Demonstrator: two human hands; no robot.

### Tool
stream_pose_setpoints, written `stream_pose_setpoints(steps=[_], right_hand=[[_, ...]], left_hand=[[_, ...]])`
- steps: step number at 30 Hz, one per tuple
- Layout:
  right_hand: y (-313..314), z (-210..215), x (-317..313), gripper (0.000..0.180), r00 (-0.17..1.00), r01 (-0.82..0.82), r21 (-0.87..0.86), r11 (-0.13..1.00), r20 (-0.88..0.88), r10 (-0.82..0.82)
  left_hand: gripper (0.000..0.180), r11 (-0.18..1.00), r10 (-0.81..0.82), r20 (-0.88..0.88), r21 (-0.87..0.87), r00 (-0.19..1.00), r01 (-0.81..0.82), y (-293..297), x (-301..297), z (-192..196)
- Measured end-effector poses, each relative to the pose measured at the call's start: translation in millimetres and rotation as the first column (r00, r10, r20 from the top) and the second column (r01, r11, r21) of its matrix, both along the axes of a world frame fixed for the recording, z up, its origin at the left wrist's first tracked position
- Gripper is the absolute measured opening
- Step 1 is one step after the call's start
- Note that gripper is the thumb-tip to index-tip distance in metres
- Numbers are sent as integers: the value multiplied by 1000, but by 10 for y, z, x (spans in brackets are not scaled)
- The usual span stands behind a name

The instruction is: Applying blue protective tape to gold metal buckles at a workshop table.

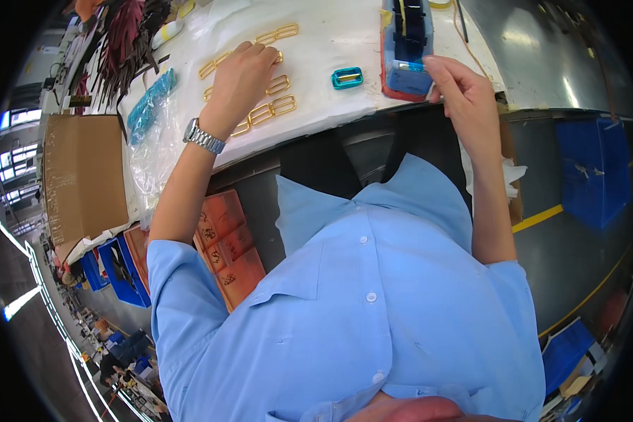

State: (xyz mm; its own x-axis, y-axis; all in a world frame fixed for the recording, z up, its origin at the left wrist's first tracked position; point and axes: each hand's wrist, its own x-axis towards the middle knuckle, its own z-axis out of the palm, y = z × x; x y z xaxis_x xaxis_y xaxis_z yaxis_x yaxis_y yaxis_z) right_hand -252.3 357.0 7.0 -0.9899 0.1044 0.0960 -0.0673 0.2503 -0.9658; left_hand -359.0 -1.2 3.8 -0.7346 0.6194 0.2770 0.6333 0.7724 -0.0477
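Observation:
My left hand (245, 79), with a metal watch (202, 138) on its wrist, is curled down over rows of gold slide buckles (261, 112) on a white-covered table. Its fingertips are hidden beneath it; one buckle (280, 58) shows right beside the fingers. At the front of a blue tape dispenser (409, 79), my right hand (463, 91) pinches the end of the clear tape (416, 67) between thumb and forefinger. Between the hands lies a buckle wrapped in shiny teal film (347, 78), touched by neither.
Left of the buckles lie teal-wrapped pieces (151, 105) and clear plastic film (158, 165). Dark red and brown strips (123, 39) hang at the far left. A cardboard box (88, 183) stands by the table's left side; orange-red bins (228, 243) are below. A blue crate (594, 169) stands right.

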Motion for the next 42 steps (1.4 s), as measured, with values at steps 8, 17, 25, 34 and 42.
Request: stream_pose_setpoints(steps=[8,17,25,34,42], right_hand=[[-24,6,-185,42,996,-18,-10,1000,86,19],[-121,223,-47,23,987,-3,-401,916,146,67],[-383,189,927,19,929,-80,-581,810,251,272],[-454,-15,1094,17,942,-84,-654,752,194,273],[-429,-35,1165,20,932,-104,-655,748,198,304]], left_hand=[[10,994,-5,25,112,1000,2,34,-206,-9],[18,500,-303,634,741,711,-448,427,244,371],[16,226,-628,669,646,398,-729,918,1118,640],[10,369,-446,610,792,655,-486,1245,1650,489],[15,462,-323,367,866,872,-193,1285,1787,152]])
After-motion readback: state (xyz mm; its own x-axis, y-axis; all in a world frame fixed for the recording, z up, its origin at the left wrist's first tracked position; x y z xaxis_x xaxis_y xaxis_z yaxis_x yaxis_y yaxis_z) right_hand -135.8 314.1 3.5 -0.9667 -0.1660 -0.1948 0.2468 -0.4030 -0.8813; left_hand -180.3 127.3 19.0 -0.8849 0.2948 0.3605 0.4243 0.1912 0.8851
